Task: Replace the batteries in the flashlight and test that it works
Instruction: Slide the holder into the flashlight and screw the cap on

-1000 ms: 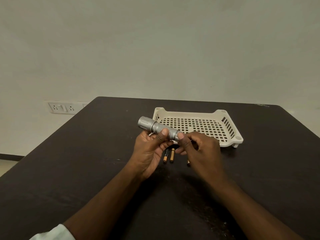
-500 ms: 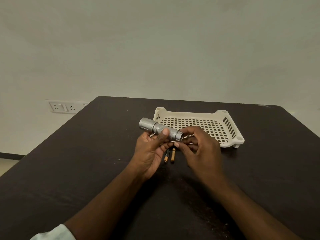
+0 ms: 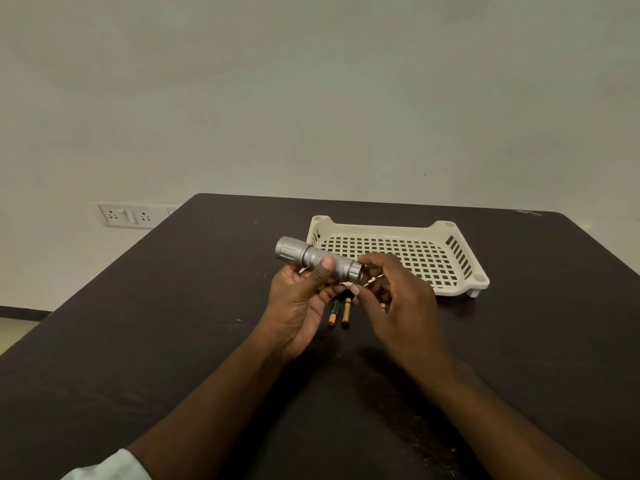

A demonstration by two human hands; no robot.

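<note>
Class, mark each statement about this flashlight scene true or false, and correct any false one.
1. The left hand grips the silver flashlight. True.
2. The cream basket holds the batteries. False: two batteries lie on the dark table, in front of the basket.
3. The right hand is at the flashlight's tail end. True.
4. The flashlight lies on the table. False: it is held above it.
</note>
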